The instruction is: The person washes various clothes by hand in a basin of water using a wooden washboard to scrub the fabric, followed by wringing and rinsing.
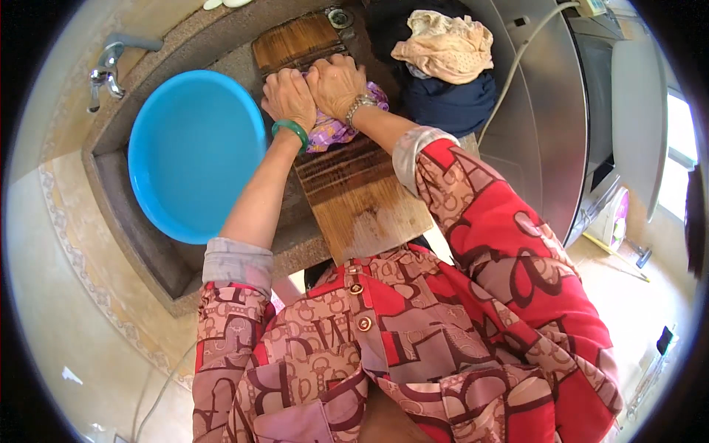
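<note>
Both hands press on a purple patterned cloth [332, 132], bunched up on a wooden washboard [365, 199] that slopes across a stone sink. My left hand [291, 98], with a green bangle at the wrist, lies over the cloth's left part, its fingers curled. Beside it and touching it, my right hand [337, 86], with a metal watch, bears down with bent fingers; part of the cloth shows past its right side. The fingertips are partly hidden. Left of the board stands a blue plastic basin [199, 227] with cloudy water in it.
The stone sink's rim [105, 183] runs round the basin, below a metal tap [108, 72] on the left wall. A drain [339, 18] shows past the board's far end. At the right, a peach dotted cloth [446, 47] lies on dark blue cloth [451, 105], near a washing-machine-like metal cabinet [545, 111] and a pale hose [512, 72].
</note>
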A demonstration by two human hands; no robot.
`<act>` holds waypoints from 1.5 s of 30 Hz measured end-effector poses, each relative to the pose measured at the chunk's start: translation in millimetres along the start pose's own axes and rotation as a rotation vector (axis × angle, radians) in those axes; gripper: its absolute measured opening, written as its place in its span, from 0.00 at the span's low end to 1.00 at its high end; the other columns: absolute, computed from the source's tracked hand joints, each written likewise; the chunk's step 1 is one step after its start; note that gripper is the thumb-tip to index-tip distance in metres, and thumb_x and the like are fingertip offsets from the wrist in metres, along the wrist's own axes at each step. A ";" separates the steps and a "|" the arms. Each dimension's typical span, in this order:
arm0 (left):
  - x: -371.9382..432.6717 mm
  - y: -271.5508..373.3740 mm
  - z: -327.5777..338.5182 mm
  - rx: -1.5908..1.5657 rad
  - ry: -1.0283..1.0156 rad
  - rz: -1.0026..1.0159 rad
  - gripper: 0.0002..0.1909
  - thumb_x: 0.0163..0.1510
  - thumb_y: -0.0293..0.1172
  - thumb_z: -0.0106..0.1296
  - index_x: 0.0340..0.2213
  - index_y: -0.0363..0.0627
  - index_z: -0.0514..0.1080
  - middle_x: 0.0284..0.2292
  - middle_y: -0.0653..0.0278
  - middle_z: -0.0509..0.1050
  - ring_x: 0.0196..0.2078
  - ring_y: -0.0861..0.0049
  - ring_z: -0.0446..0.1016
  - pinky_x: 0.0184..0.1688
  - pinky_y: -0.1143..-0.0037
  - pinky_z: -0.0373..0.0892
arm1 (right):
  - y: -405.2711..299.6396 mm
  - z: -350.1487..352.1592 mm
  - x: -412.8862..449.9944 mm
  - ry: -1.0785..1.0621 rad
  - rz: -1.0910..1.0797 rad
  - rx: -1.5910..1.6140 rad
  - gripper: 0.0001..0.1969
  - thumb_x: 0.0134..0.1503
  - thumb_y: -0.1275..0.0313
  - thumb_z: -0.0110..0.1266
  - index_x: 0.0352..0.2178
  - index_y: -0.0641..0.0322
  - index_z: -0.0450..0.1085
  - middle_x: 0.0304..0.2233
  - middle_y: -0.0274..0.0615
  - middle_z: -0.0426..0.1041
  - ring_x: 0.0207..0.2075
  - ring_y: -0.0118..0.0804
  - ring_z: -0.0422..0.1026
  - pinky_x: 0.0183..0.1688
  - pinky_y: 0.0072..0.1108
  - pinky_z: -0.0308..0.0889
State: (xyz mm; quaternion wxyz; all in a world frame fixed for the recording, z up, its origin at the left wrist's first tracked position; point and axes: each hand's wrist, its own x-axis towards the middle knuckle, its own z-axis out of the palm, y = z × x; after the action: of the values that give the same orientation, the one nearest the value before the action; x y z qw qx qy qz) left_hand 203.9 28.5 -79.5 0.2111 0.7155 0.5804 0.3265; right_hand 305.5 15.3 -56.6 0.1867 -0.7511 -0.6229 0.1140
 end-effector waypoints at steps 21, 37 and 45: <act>-51.7 17.2 -33.0 -0.625 -0.246 -0.256 0.19 0.56 0.43 0.36 0.28 0.40 0.69 0.32 0.54 0.68 0.38 0.58 0.65 0.42 0.65 0.58 | -11.2 -57.9 -50.1 -0.278 0.024 -0.169 0.18 0.52 0.53 0.41 0.38 0.47 0.68 0.40 0.48 0.67 0.41 0.58 0.63 0.41 0.47 0.60; -52.7 43.1 -22.7 -0.491 -0.103 -0.132 0.16 0.55 0.31 0.35 0.18 0.34 0.64 0.18 0.53 0.63 0.20 0.58 0.62 0.24 0.66 0.57 | 17.6 -26.2 -59.1 -0.076 -0.140 0.368 0.12 0.48 0.63 0.42 0.18 0.57 0.67 0.20 0.46 0.66 0.25 0.48 0.66 0.30 0.35 0.57; -37.5 38.1 -12.2 -0.495 -0.080 -0.292 0.19 0.56 0.36 0.35 0.19 0.34 0.65 0.18 0.49 0.67 0.21 0.57 0.65 0.25 0.66 0.59 | 14.3 -28.2 -23.2 -0.303 -0.021 0.336 0.17 0.49 0.62 0.37 0.18 0.61 0.69 0.26 0.53 0.71 0.27 0.53 0.71 0.30 0.38 0.66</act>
State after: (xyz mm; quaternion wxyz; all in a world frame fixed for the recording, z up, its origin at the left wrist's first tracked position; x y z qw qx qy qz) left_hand 217.4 -17.8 -53.4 0.4468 0.5633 0.5712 0.3960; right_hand 325.1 -13.4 -38.6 0.2146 -0.6771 -0.6239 0.3259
